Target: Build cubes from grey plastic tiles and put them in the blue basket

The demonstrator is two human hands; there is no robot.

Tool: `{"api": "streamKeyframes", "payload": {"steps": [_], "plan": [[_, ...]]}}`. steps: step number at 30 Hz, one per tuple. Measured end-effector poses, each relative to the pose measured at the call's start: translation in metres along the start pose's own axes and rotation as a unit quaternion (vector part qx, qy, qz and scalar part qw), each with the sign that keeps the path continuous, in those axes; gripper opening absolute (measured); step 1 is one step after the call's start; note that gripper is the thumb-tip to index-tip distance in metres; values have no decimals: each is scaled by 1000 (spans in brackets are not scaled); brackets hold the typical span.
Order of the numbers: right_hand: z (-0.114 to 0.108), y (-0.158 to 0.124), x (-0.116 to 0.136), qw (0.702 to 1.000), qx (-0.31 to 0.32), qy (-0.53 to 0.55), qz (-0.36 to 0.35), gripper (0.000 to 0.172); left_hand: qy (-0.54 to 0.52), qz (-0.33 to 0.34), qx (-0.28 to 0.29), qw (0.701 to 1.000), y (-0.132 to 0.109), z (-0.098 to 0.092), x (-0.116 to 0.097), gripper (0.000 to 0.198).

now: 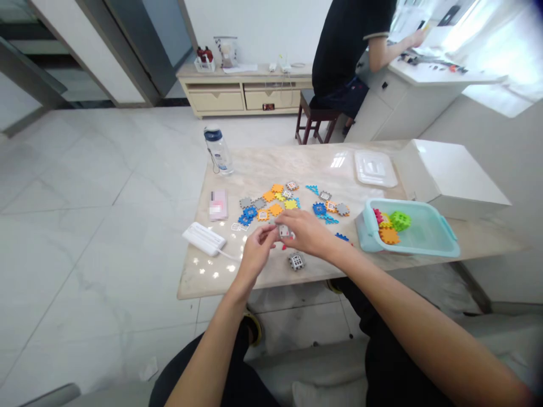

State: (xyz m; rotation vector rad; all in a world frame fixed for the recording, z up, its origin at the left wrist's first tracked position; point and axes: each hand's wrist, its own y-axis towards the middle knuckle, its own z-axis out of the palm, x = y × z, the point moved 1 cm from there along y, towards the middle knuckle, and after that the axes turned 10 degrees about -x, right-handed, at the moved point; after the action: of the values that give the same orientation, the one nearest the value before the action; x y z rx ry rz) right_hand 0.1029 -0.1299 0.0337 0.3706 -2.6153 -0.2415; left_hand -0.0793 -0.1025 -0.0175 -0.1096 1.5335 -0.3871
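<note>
My right hand (306, 230) has its fingers closed on a small grey building piece (284, 230) with a pale face and red marks. My left hand (257, 247) meets it from the other side, its thumb and fingertips pinched at the piece's left edge. Just below lies a small red bit (284, 247), partly hidden by the right hand. Nearer the table's front edge sits a grey toothed piece (296, 261) with a white lattice window. Beyond the hands, orange pieces (275, 210), blue pieces (247, 215) and grey pieces (245, 202) with toothed edges lie scattered.
To the right stands a light blue tub (424, 244) holding several bright pieces, with a white box (458, 175) and clear lid (375, 168) behind. A water bottle (219, 151), pink pack (218, 204) and white power strip (204, 238) line the left. A person (352, 51) sits at another counter.
</note>
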Motion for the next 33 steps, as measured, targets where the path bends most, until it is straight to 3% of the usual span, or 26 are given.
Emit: {"api": "streamKeyframes", "payload": {"steps": [3,8,12,15,19,25,33], "plan": [[-13,-14,8,999,-3,14,-37,33,24,4,57,998,-2,17,6,49],[-17,-30,4,997,-6,-17,-69,37,152,87,42,984,0,34,15,33],[-16,-43,-4,997,1,-52,-66,46,153,110,42,981,-1,44,19,32],[-16,-49,-11,996,11,-73,-43,49,119,109,73,984,-3,48,22,33],[-16,-50,-16,996,28,-74,-41,43,84,81,100,988,-2,49,29,34],[-15,-40,-10,996,54,-56,-32,33,84,59,87,991,0,44,36,39],[-9,-35,1,998,57,-26,-31,33,70,51,60,994,-7,33,31,38]]}}
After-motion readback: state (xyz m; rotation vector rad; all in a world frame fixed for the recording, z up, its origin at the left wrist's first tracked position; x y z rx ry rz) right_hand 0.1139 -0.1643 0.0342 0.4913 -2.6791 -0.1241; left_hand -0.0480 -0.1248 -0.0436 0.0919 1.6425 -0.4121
